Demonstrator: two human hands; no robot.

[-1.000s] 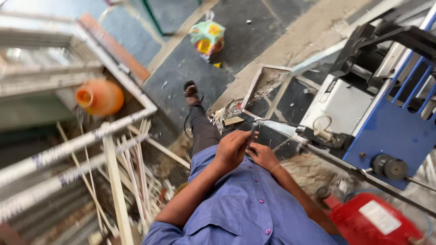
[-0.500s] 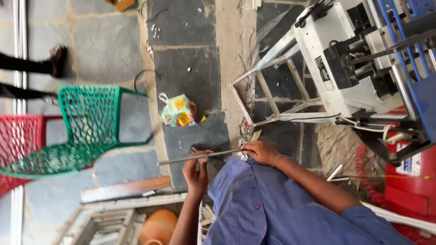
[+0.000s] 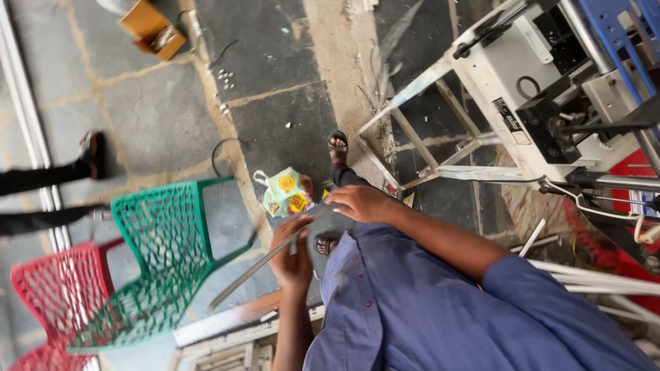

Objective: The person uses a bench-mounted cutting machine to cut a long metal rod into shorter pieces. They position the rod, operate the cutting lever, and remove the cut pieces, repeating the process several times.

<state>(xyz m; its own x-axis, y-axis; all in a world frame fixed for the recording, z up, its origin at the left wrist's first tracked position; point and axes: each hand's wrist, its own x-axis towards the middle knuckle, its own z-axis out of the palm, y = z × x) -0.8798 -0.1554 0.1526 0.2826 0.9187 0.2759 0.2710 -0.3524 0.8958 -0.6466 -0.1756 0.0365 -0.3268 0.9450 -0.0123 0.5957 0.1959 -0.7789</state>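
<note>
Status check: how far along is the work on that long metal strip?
Done: little that shows; the strip is off the pile of similar lengths by the machine. In hand: the left hand grips it mid-length, the right hand is at its upper end, and the far end points down toward the green chair. Left: the strip has not yet reached the machine.

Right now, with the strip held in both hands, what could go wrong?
The long metal strip is held at one end by the left hand and right hand; its free end points toward the green chair and might snag it. Bare fingers on the strip's edge risk a cut. The sandalled foot is exposed below.
</note>
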